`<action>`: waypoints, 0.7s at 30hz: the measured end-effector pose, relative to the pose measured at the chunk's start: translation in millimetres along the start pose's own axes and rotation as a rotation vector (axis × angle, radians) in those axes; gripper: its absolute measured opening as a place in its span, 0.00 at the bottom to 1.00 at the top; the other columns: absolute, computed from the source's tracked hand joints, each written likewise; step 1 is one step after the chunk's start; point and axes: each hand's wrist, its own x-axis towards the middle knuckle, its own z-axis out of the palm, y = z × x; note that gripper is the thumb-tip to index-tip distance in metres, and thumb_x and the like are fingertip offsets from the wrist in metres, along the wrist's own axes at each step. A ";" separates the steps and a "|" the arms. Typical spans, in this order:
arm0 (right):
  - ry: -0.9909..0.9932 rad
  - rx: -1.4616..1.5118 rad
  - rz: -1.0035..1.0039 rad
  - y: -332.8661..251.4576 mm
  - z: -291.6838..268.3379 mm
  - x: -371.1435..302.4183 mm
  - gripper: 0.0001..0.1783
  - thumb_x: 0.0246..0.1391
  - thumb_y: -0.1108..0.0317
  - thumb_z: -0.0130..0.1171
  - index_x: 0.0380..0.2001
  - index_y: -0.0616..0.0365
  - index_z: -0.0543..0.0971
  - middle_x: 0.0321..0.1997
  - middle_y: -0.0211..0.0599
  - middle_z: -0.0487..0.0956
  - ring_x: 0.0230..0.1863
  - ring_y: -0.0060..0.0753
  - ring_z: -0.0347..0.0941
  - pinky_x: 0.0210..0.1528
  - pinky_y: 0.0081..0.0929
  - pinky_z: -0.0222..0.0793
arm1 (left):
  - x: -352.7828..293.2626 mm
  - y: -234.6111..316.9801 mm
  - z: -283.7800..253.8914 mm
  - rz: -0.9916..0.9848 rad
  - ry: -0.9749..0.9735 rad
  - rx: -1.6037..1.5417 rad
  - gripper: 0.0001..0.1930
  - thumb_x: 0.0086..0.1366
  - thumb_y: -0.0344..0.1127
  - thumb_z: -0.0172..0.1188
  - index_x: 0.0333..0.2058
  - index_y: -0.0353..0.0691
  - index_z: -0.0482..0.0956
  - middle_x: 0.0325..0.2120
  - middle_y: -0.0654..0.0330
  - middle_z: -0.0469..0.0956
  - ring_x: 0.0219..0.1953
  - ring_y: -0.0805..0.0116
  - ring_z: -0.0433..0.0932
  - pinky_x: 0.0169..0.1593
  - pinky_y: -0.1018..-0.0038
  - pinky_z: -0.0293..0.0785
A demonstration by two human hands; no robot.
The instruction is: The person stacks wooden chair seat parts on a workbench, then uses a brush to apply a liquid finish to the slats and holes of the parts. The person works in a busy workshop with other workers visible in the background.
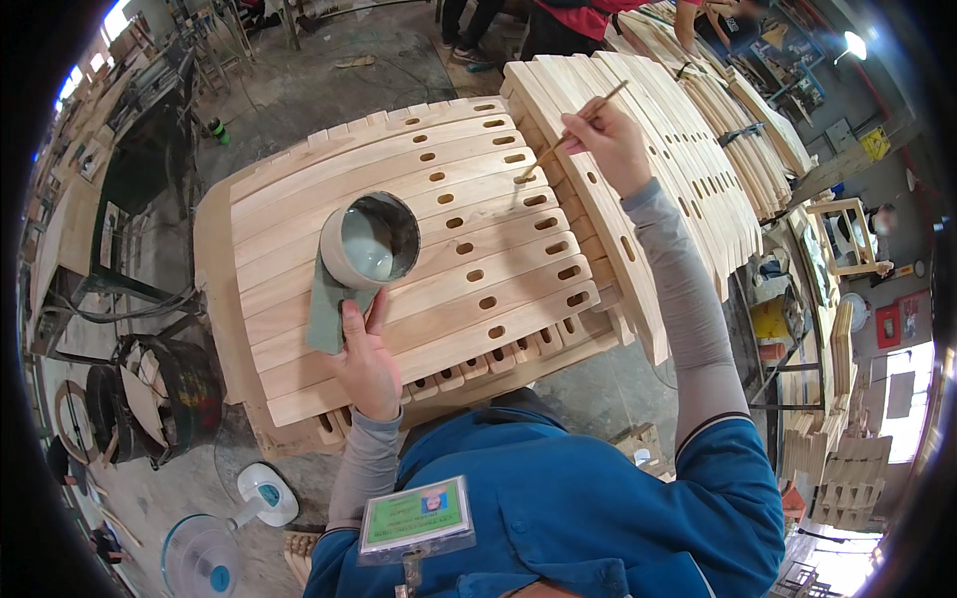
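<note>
My right hand [610,145] grips a thin wooden stick [571,132] whose tip rests at a slot in one of the curved wooden slats [439,214]. These pale slats lie side by side in a stack before me, each with oval slots. My left hand [365,361] rests flat on the near slats, fingers touching a grey-green cloth [327,309]. On that cloth stands a round cup [369,241] holding whitish liquid, just beyond my fingertips.
More stacks of slats [688,149] rise on the right and behind. Another person [568,25] stands at the far side. A white floor fan [224,538] and dark round bins [169,394] stand at lower left. Benches line the left wall.
</note>
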 end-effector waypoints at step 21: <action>-0.131 -0.255 -0.066 -14.0 25.3 5.4 0.09 0.49 0.70 0.56 0.23 0.65 0.71 0.21 0.34 0.75 0.23 0.21 0.74 0.26 0.15 0.70 | 0.1 0.1 2.5 0.030 0.047 0.010 0.16 0.63 0.29 0.45 0.50 0.33 0.61 0.47 0.54 0.66 0.45 0.62 0.71 0.50 0.62 0.70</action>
